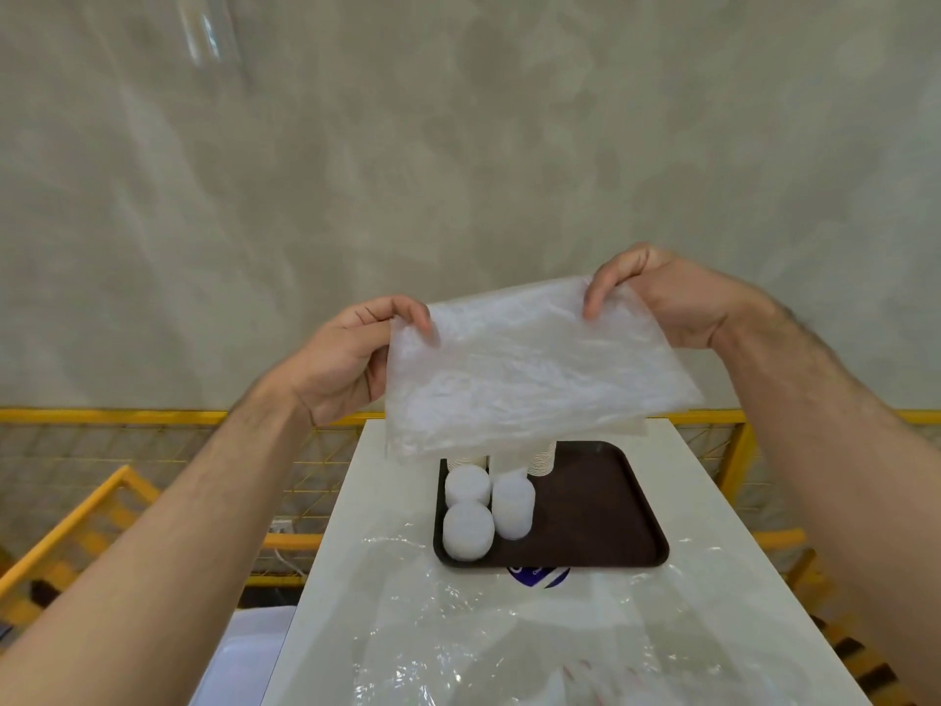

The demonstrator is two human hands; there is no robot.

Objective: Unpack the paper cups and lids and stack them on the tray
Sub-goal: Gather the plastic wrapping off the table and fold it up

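Note:
I hold an empty, flattened translucent plastic bag (529, 369) up in the air above the tray. My left hand (346, 359) pinches its upper left corner and my right hand (667, 298) pinches its upper right corner. Below it, a dark brown tray (606, 507) lies on the white table (366, 578). Three stacks of white lids (468, 527) stand in the tray's left part. Behind them, stacks of paper cups (542, 458) rise up, their tops hidden by the bag.
More clear plastic wrapping (509, 629) lies crumpled on the table in front of the tray, partly covering a blue-and-white label (537, 575). Yellow metal railings (102, 507) run on both sides of the narrow table. A grey wall (458, 145) is behind.

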